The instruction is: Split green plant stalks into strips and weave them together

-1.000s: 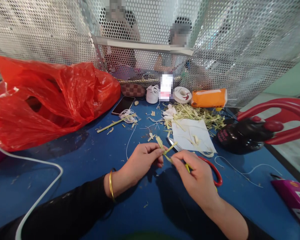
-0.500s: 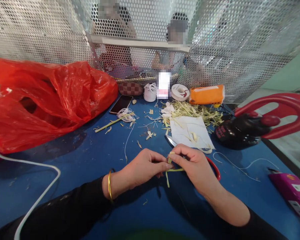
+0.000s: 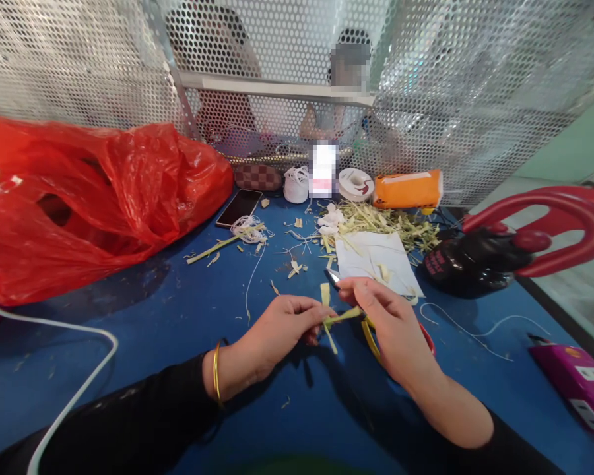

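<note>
My left hand (image 3: 282, 333), with a gold bangle at its wrist, pinches pale green plant strips (image 3: 325, 295) where they cross. One strip end stands up above the fingertips and another hangs below them. A further arm of the strips points right, and its end meets the curled fingers of my right hand (image 3: 396, 326), closed at that end. Beneath my right hand lie scissors (image 3: 372, 340) with red and yellow handles, mostly covered by the hand. Their blade tip shows beyond the fingers, beside a white paper sheet (image 3: 376, 254) with strip scraps on it.
A red plastic bag (image 3: 103, 204) fills the left. Behind are a phone (image 3: 238, 208), thread rolls, an orange packet (image 3: 408, 189) and a heap of strips (image 3: 391, 221). At right stand a black bottle (image 3: 468, 260) and a purple box (image 3: 574, 382). People sit behind a perforated screen.
The crossed strips have turned in my left fingers, so one end now stands upright. My right hand has shifted slightly away from the left, toward the end of the right-pointing strip.
</note>
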A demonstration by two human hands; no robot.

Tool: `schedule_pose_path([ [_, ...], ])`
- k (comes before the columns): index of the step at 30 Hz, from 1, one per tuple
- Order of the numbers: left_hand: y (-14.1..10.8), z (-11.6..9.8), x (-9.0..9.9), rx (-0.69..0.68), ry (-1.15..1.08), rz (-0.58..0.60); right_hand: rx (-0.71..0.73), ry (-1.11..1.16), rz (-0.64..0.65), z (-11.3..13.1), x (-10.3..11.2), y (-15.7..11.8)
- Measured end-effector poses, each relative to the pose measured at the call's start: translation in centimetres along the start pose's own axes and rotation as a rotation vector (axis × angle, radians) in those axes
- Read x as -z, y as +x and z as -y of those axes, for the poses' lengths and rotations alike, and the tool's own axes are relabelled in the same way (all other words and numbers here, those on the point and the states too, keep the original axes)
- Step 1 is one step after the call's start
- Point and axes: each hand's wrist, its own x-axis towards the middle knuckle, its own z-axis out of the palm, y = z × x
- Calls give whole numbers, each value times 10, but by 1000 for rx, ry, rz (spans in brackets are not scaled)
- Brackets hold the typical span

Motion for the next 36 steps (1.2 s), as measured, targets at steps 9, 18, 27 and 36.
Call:
schedule_pose_path([
  [9, -1, -4, 2, -17, -18, -16, -49, 11, 84, 1, -4, -1],
  [18, -2, 1, 0, -39, 141, 75, 9, -41, 33, -10, -6, -4],
  [27, -1, -4, 2, -6, -136, -131, 77, -132, 28, -2, 2, 2],
  [36, -1, -3, 2, -27, -135, -109, 326, -512, 69, -1, -4, -8],
])
